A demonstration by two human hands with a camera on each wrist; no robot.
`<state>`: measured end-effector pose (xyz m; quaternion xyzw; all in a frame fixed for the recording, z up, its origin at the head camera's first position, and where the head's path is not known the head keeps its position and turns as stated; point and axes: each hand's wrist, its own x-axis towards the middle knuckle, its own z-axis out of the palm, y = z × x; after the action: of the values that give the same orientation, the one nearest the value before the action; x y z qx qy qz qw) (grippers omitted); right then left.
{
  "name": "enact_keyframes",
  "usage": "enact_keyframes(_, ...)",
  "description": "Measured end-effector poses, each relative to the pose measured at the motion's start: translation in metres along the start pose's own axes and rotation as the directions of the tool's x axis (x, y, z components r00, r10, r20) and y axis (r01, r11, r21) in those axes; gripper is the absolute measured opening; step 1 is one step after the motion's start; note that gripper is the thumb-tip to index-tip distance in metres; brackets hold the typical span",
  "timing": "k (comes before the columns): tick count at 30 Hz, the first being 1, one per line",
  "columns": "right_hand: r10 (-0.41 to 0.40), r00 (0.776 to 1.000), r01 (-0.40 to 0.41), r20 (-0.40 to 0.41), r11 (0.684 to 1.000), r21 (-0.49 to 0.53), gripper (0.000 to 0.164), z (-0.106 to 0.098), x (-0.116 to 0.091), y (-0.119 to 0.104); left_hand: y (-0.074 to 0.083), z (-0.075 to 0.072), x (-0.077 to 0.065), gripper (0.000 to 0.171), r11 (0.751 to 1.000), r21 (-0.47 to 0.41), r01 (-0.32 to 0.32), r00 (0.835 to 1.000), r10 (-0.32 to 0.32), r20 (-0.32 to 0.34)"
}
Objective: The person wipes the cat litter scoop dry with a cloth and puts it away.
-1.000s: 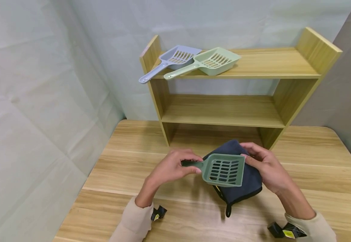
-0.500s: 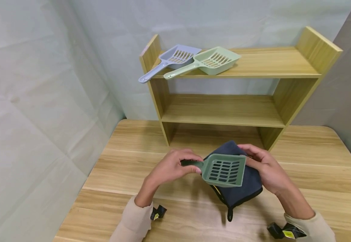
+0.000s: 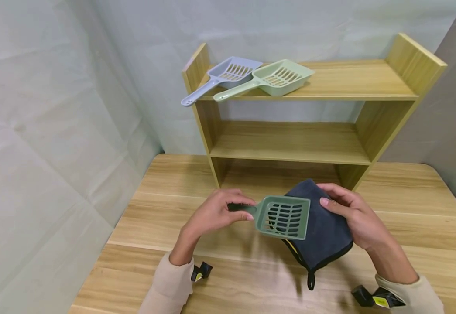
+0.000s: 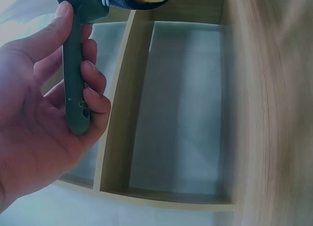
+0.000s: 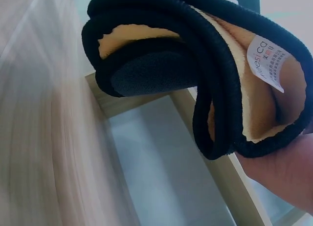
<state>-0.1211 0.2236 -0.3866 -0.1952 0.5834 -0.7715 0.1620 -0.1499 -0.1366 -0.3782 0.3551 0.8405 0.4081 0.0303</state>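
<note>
My left hand [image 3: 216,212] grips the handle of a dark green slotted litter scoop [image 3: 263,223], held level above the table with its basket to the right. In the left wrist view the handle [image 4: 74,84] lies across the palm with thumb and fingers round it. A folded navy cloth [image 3: 322,231] with black edging and a hanging loop is behind and right of the basket, partly covered by it. My right hand [image 3: 359,213] holds the cloth by its right side, thumb on top. The right wrist view shows the cloth's yellow inner side [image 5: 254,99] and a white label [image 5: 268,59].
A wooden shelf unit [image 3: 290,141] stands at the back of the wooden table [image 3: 153,226]. On its top board lie a lavender scoop [image 3: 231,72] and a pale green scoop [image 3: 279,80], handles jutting over the front edge. Pale fabric walls [image 3: 55,152] enclose the table.
The dark green scoop has shifted left with my left hand. My right hand and the cloth have moved slightly right, and the thumb no longer touches the scoop's edge.
</note>
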Motion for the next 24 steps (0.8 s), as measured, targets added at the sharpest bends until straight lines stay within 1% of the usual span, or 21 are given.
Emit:
enact_keyframes(7, 0.005, 1.0, -0.005, -0.004, 1.0, 0.006, 0.042, 0.0004, 0.0002, 0.0005, -0.0008, 0.0031, 0.0018, 0.032, 0.999, 0.009, -0.031, 1.0, 0.031, 0.0)
enact_keyframes(14, 0.008, 1.0, -0.008, -0.014, 1.0, -0.001, 0.041, 0.0012, 0.0007, 0.001, 0.0018, 0.0053, 0.0031, 0.033, 1.0, -0.015, -0.018, 1.0, 0.018, 0.003)
enact_keyframes(20, 0.013, 1.0, -0.013, -0.028, 1.0, -0.006, 0.04, 0.0033, 0.0013, 0.0018, 0.0024, 0.0073, 0.0034, 0.034, 0.999, -0.027, -0.024, 1.0, 0.024, -0.001)
enact_keyframes(24, 0.022, 0.999, -0.023, -0.047, 0.999, -0.023, 0.038, 0.0056, 0.0019, 0.0034, 0.0027, 0.01, 0.0048, 0.035, 0.999, -0.031, -0.024, 1.0, 0.025, 0.008)
